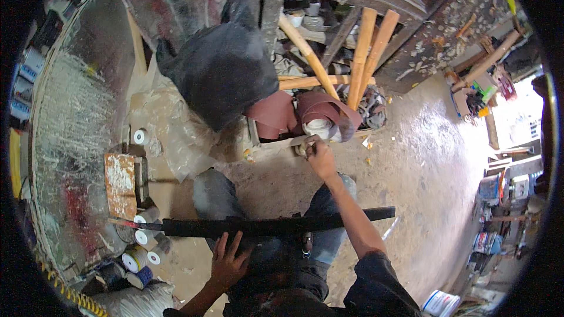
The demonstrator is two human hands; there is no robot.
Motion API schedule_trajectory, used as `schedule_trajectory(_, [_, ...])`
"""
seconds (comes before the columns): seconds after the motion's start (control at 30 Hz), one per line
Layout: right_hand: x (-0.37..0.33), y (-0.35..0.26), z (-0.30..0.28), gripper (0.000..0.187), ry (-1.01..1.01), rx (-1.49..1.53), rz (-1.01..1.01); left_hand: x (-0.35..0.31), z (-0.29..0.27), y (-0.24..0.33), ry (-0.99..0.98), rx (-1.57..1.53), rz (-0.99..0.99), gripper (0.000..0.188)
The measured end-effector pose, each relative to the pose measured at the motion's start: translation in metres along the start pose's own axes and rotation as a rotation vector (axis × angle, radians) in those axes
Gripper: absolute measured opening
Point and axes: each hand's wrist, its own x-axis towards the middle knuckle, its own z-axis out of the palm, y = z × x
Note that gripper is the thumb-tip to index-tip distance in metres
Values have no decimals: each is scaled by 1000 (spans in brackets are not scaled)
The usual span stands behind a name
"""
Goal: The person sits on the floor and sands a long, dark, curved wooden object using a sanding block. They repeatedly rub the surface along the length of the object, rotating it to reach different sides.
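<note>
A long, narrow black strip [282, 225] lies across my thighs, with a thin reddish end sticking out at its left. My left hand [229, 260] rests against its near edge, fingers spread and gripping nothing. My right hand [320, 158] is stretched forward past my knee, its fingers closed at the front edge of a low box [276, 146]. A small pale thing [302, 148] shows beside those fingers, too little of it to name. In the box, just beyond, lie curled reddish-brown sheets [273, 116] around a whitish roll [318, 127].
Wooden sticks [363, 53] lean up out of the box. A black bag [220, 64] stands to its left. Thread spools [136, 258] and a paint-smeared block [120, 185] sit on the left floor. A white bucket [440, 303] stands at lower right.
</note>
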Motion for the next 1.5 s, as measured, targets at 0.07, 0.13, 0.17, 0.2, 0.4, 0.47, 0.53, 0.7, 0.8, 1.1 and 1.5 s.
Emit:
schedule_trajectory(0.07, [-9, 11, -26, 22, 124, 31, -43, -5, -7, -7, -29, -40, 66, 32])
schedule_trajectory(0.13, [-27, 17, -35, 24, 28, -1, -14, 7, -9, -15, 31, -39, 44, 35])
schedule_trajectory(0.17, [-40, 20, -38, 25, -24, -44, -39, 14, -10, -17, 117, -21, 92, 37])
schedule_trajectory(0.2, [-51, 21, -39, 26, -115, -118, -14, 22, -11, -18, 60, -37, 20, 40])
schedule_trajectory(0.4, [-102, 24, -36, 31, 112, 217, 127, 71, 6, 11, -194, 244, 123, 70])
schedule_trajectory(0.47, [-105, 32, -39, 32, 116, 188, 131, 71, 7, 21, -306, 260, 105, 74])
schedule_trajectory(0.53, [-98, 46, -47, 31, 176, 124, 5, 68, 7, 26, -349, 286, 100, 73])
schedule_trajectory(0.7, [-42, 111, -78, 33, 90, 174, 380, 63, 3, 30, -327, 92, 36, 66])
schedule_trajectory(0.8, [8, 171, -86, 34, 144, 395, 570, 64, 4, 38, -318, 408, 117, 63])
schedule_trajectory(1.1, [172, 299, -140, 59, 439, -374, 369, 35, -5, 45, -232, 276, 35, 81])
schedule_trajectory(1.5, [158, 250, -234, 32, 542, 369, 198, 31, 0, 42, -252, 120, 16, 85])
